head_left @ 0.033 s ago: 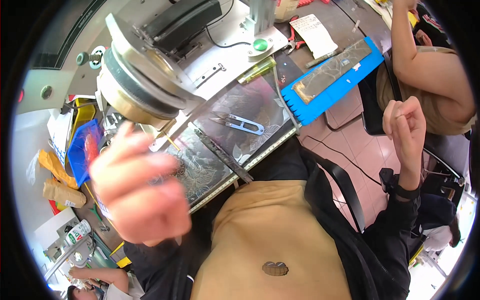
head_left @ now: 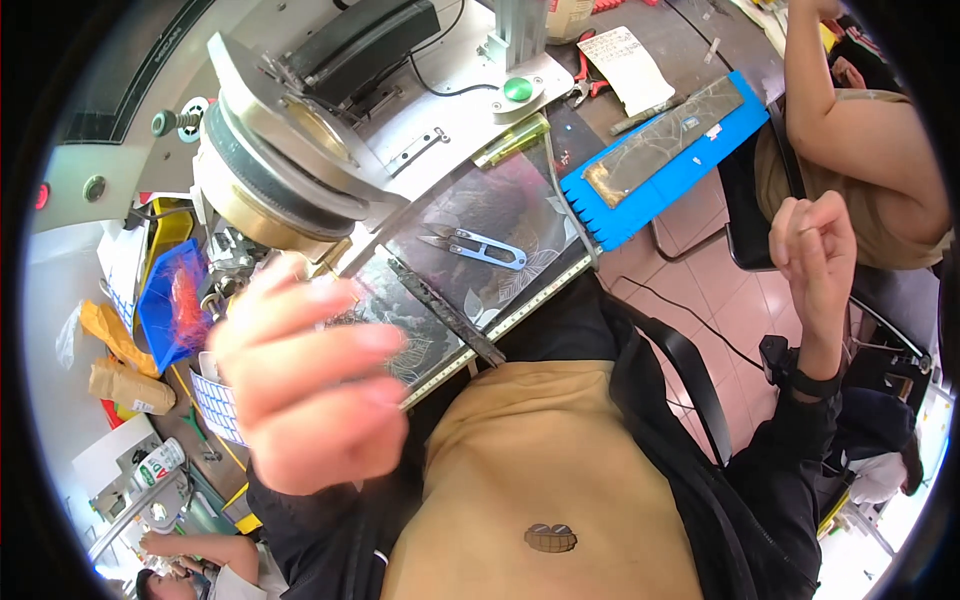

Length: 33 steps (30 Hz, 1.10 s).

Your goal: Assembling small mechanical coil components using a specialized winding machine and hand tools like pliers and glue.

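The left hand is blurry with bent fingers, and the right hand is up with curled fingers, beyond the worktop's right edge. I cannot tell if they hold anything. Blue snips lie near the worktop's front edge. A dark strip crosses that edge.
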Motion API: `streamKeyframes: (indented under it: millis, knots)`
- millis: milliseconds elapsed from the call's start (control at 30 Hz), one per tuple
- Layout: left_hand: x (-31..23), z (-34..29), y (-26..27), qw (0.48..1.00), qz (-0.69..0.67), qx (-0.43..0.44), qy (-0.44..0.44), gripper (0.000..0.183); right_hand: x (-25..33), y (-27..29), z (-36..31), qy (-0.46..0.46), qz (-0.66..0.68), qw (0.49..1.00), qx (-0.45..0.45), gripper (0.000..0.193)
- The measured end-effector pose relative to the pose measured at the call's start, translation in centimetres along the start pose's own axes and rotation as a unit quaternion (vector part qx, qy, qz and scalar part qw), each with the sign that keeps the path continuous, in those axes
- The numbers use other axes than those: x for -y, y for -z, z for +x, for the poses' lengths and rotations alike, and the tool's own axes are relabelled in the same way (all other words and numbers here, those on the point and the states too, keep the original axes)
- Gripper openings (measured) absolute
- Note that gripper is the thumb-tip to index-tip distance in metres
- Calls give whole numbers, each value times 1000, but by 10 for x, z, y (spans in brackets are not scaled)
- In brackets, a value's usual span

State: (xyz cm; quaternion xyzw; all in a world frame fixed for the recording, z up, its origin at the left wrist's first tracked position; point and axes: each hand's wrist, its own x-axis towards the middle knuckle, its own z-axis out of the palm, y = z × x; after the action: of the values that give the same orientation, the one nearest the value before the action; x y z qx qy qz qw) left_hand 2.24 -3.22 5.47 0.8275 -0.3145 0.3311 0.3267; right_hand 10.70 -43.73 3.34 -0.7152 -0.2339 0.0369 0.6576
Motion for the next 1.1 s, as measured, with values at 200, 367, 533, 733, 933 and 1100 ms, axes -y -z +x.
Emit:
streamKeyframes:
  millis: [200, 367, 533, 733, 933, 1100]
  knots:
    - [-18, 24, -36, 993, -64, 82, 49, 34, 11, 28, 50, 82, 184, 975, -99, 21]
    - [-17, 19, -41, 991, -62, 101, 62, 34, -43, 56, 74, 58, 255, 960, -102, 17]
    - [-15, 16, -58, 960, -136, 223, 96, 32, -75, 21, 14, 37, 143, 975, -166, 15]
    - [-13, 10, -78, 956, -140, 246, 76, 37, -52, 27, -1, 13, 131, 979, -156, 11]
    - [-15, 14, -88, 928, -132, 318, 140, 46, -27, 47, -64, -20, -92, 988, -126, 4]
    - [-22, 22, -121, 892, -35, 418, 169, 72, -12, 41, -52, 165, -66, 972, -151, 3]
